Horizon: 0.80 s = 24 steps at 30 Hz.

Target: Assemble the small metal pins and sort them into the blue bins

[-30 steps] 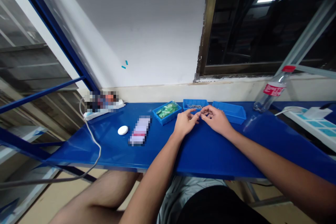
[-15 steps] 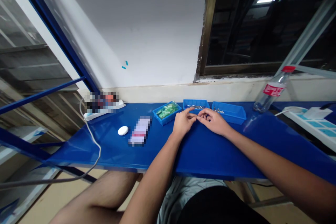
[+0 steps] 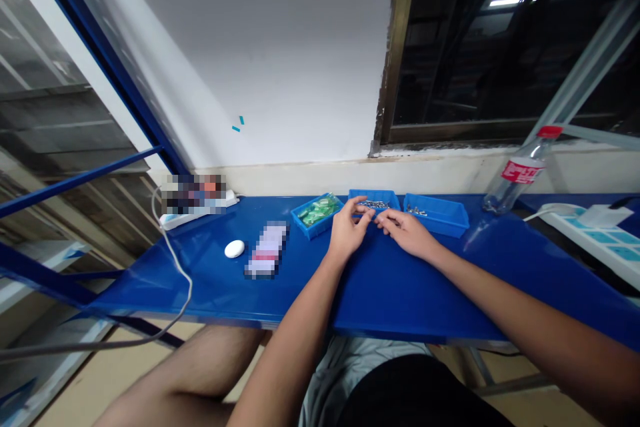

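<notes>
My left hand [image 3: 350,227] is over the blue table, its thumb and fingertips pinched round something too small to make out. Close on its right, the fingers of my right hand [image 3: 404,230] are curled together, and what they hold is hidden. Behind my hands a blue tray [image 3: 353,195] holds small metal parts [image 3: 376,205]. To its right, a longer blue tray [image 3: 450,217] has a few metal pieces at its left end. A third blue tray [image 3: 311,233], left of my left hand, is filled with green pieces [image 3: 320,209].
A white oval object [image 3: 235,249] and a blurred-out flat object [image 3: 267,250] lie on the left of the table [image 3: 400,300]. The bottle [image 3: 523,170] with a red cap stands behind on the right, near a white power strip [image 3: 595,233]. A cable [image 3: 187,287] hangs at the left.
My hands have drawn slightly apart at the fingertips. The left fingers have risen a little, and more of the metal parts in the middle tray shows.
</notes>
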{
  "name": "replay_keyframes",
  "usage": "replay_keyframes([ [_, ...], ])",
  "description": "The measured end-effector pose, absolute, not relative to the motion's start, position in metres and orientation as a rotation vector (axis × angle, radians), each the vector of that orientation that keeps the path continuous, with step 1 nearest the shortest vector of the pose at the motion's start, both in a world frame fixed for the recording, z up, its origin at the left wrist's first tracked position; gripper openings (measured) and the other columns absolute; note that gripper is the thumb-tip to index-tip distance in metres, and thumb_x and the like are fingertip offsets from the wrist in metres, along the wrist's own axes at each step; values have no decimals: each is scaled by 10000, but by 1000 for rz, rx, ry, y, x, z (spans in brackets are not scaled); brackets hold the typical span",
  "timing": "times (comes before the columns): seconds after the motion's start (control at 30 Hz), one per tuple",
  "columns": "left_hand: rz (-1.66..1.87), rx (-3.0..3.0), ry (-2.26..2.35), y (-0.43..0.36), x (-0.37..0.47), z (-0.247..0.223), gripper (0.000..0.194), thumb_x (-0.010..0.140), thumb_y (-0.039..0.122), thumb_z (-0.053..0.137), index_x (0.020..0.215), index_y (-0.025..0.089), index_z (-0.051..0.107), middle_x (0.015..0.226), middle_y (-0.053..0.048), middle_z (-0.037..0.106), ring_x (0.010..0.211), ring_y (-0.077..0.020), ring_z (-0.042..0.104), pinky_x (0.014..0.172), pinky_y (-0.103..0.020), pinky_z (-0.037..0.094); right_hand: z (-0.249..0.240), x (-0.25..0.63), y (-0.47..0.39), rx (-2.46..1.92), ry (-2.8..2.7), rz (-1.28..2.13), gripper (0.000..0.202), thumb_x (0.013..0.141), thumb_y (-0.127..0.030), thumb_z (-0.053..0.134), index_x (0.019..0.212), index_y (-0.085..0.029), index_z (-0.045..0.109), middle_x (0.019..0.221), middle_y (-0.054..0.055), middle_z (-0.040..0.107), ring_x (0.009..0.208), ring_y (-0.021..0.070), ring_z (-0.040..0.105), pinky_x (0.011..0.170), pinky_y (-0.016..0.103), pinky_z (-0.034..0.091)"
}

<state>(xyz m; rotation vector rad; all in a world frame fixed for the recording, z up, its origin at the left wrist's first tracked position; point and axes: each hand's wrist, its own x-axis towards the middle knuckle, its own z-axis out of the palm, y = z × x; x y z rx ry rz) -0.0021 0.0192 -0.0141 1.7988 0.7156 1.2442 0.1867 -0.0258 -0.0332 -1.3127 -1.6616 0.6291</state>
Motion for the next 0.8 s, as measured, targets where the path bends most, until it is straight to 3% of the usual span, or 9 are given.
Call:
replay_keyframes([
  [0.13,1200,1812,759,18,-3,-14,371,971,326,681,1309,179,645,1064,-86,787,959,-209,762,857,-311,620,-31,186,-25,-1300,-1641,721,377,951,-564,610,923,-204,719,826,50,728,715,187,649,692,325,518],
  [0.3,1172,1875,893,16,-4,-11,300,1037,408,561,1168,185,713,1081,-83,795,943,-219,761,751,-287,617,-25,191,-23,-1321,-1380,791,477,888,-654,657,944,-185,726,707,34,676,543,140,541,514,282,429],
  [0.53,1049,2274,1216,20,-11,-16,236,976,180,547,1120,195,733,1101,-87,779,1029,-243,721,968,-359,561,-31,198,-17,-1292,-1310,772,454,929,-648,617,968,-202,686,682,7,636,507,112,502,464,243,385],
  [0.8,784,2488,1208,16,-13,-18,235,949,349,646,1098,200,748,1088,-84,765,1030,-251,693,934,-346,565,-33,201,-12,-1226,-1311,745,443,911,-652,649,1001,-220,685,755,14,650,569,132,581,454,231,391],
])
